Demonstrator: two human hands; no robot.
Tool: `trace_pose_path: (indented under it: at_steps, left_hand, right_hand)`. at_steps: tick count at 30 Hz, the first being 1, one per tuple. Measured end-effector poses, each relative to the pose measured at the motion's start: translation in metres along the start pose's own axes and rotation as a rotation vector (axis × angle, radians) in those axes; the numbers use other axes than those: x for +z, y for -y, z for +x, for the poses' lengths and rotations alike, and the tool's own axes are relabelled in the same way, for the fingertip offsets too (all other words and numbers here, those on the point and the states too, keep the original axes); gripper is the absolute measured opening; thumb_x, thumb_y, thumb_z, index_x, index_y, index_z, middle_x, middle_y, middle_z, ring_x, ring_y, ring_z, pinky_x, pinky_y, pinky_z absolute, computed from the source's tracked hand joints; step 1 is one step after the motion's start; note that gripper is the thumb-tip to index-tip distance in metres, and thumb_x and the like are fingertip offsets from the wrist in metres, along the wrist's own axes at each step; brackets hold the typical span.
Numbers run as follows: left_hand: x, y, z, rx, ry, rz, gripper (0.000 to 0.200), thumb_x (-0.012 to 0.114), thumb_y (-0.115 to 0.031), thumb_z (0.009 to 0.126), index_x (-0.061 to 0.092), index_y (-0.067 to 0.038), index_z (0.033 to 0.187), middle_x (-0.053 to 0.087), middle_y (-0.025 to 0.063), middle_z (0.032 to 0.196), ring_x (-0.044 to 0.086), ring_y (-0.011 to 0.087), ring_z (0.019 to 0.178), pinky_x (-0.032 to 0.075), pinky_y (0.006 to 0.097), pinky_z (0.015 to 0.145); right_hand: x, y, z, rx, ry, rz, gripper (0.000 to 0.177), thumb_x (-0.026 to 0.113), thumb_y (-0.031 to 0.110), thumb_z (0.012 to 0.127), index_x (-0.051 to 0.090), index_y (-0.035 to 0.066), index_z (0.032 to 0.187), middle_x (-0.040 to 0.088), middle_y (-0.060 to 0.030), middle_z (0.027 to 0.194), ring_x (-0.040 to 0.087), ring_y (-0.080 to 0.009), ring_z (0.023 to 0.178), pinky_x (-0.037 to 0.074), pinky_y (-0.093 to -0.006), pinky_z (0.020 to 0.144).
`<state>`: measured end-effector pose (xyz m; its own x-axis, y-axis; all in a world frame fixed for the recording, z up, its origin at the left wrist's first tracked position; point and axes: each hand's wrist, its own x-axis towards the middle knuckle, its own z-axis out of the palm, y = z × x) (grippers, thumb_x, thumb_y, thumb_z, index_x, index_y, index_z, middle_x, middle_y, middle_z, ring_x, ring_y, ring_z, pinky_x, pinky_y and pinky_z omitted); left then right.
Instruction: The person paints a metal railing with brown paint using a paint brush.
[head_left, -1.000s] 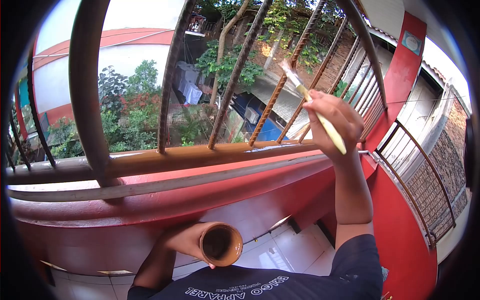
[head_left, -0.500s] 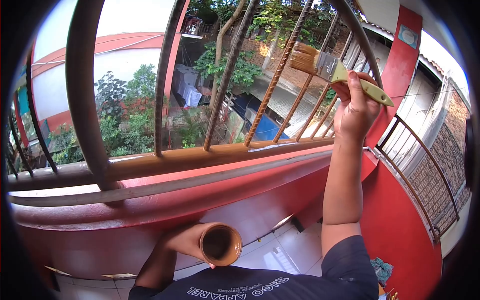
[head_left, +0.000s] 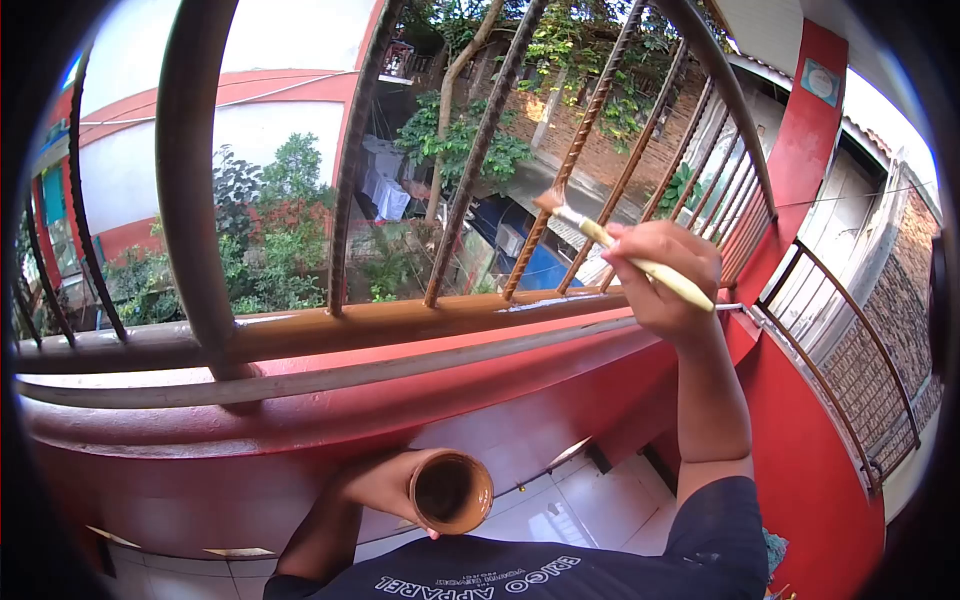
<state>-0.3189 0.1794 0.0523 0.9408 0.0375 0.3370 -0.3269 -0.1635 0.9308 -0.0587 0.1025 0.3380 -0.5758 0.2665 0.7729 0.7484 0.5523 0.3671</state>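
My right hand [head_left: 668,272] is closed around the pale yellow handle of a paintbrush [head_left: 655,268]. The brown-coated bristles touch a twisted metal bar [head_left: 583,130] of the railing, which looks glossy brown around and above the brush. Low in the view, my left hand [head_left: 385,488] grips a round cup of paint [head_left: 451,491] from its side. The cup's rim is smeared brown, and dark brown paint shows inside. Below the bars runs the brown bottom rail [head_left: 390,322], with whitish patches on its upper face.
A thick curved post [head_left: 190,180] stands at the left of the railing. Under it are a narrow grey rail [head_left: 330,380] and a red wall ledge [head_left: 300,425]. White floor tiles [head_left: 545,515] lie below, and a red pillar [head_left: 800,120] rises at the right.
My right hand has moved down and turned, bringing the raised brush onto a twisted bar. The cup in my left hand has barely shifted. The view has swung slightly.
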Motion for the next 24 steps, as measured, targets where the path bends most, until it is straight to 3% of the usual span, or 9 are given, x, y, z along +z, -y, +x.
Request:
trace_pose_path:
  at_steps: [2,6,7,9,11,13,17,20,24]
  left_hand:
    - [-0.001,0.004,0.003,0.002,0.019,-0.012,0.096,0.095,-0.018,0.060,0.043,-0.003,0.139,0.056,0.0076,0.131,0.052,0.0156,0.120,0.043,0.0350,0.104]
    - [-0.001,0.001,0.004,0.012,0.030,0.008,0.096,0.095,-0.017,0.060,0.043,-0.003,0.139,0.056,0.0078,0.131,0.052,0.0153,0.120,0.043,0.0348,0.103]
    - [-0.001,-0.001,0.004,0.004,0.027,0.002,0.096,0.095,-0.017,0.060,0.043,-0.003,0.139,0.056,0.0077,0.131,0.052,0.0152,0.120,0.043,0.0348,0.103]
    - [0.000,-0.003,0.002,-0.015,0.017,-0.015,0.095,0.095,-0.017,0.060,0.043,-0.003,0.139,0.056,0.0076,0.131,0.052,0.0150,0.120,0.043,0.0346,0.103]
    - [0.001,-0.003,0.001,-0.015,0.011,-0.003,0.094,0.095,-0.017,0.060,0.044,-0.003,0.139,0.057,0.0075,0.130,0.052,0.0149,0.120,0.043,0.0345,0.103]
    - [-0.001,-0.004,0.002,0.002,-0.002,0.013,0.094,0.095,-0.016,0.061,0.044,-0.003,0.138,0.057,0.0074,0.130,0.052,0.0149,0.119,0.043,0.0345,0.103]
    - [-0.001,-0.002,0.004,0.039,0.026,0.004,0.093,0.094,-0.016,0.061,0.044,-0.003,0.138,0.057,0.0076,0.130,0.053,0.0151,0.119,0.044,0.0344,0.102]
    - [0.000,-0.005,0.005,0.043,0.033,0.010,0.092,0.094,-0.016,0.062,0.044,-0.003,0.138,0.057,0.0077,0.130,0.053,0.0153,0.119,0.044,0.0342,0.102]
    - [0.000,-0.004,0.002,0.035,0.016,0.023,0.092,0.094,-0.016,0.061,0.044,-0.003,0.138,0.058,0.0078,0.129,0.053,0.0157,0.119,0.044,0.0340,0.102]
  right_hand:
    - [-0.011,-0.007,0.005,0.094,0.105,0.141,0.013,0.074,-0.004,0.076,0.069,0.004,0.085,0.070,-0.0094,0.081,0.071,-0.0203,0.078,0.054,-0.0287,0.068]
    - [-0.030,-0.050,0.042,0.107,-0.295,0.163,0.011,0.072,-0.003,0.084,0.070,0.003,0.093,0.071,-0.0068,0.090,0.068,-0.0137,0.089,0.055,-0.0254,0.079]
    - [-0.033,-0.051,0.046,0.082,-0.345,0.010,0.011,0.071,-0.003,0.084,0.070,0.004,0.091,0.071,-0.0082,0.092,0.070,-0.0150,0.089,0.057,-0.0263,0.079]
    - [-0.030,-0.037,0.042,-0.114,-0.244,-0.240,0.012,0.073,-0.003,0.081,0.069,0.005,0.089,0.072,-0.0097,0.093,0.071,-0.0170,0.088,0.058,-0.0273,0.076]
    - [-0.022,-0.018,0.023,-0.177,0.022,-0.206,0.016,0.077,-0.002,0.075,0.070,0.008,0.085,0.072,-0.0105,0.084,0.073,-0.0222,0.080,0.058,-0.0311,0.069]
    - [-0.021,0.001,0.016,-0.070,0.184,-0.029,0.016,0.076,-0.003,0.074,0.070,0.007,0.084,0.072,-0.0102,0.081,0.072,-0.0236,0.077,0.057,-0.0314,0.070]
    - [-0.033,-0.037,0.045,0.011,-0.184,-0.047,0.016,0.075,-0.005,0.075,0.069,0.005,0.086,0.071,-0.0105,0.084,0.072,-0.0213,0.084,0.058,-0.0292,0.072]
    - [-0.029,-0.035,0.042,-0.155,-0.174,-0.231,0.018,0.075,-0.005,0.075,0.068,0.006,0.087,0.071,-0.0105,0.084,0.072,-0.0223,0.083,0.058,-0.0294,0.071]
    - [-0.011,0.008,-0.006,-0.126,0.290,-0.003,0.021,0.076,-0.006,0.069,0.069,0.006,0.084,0.073,-0.0099,0.087,0.073,-0.0224,0.081,0.059,-0.0316,0.070]
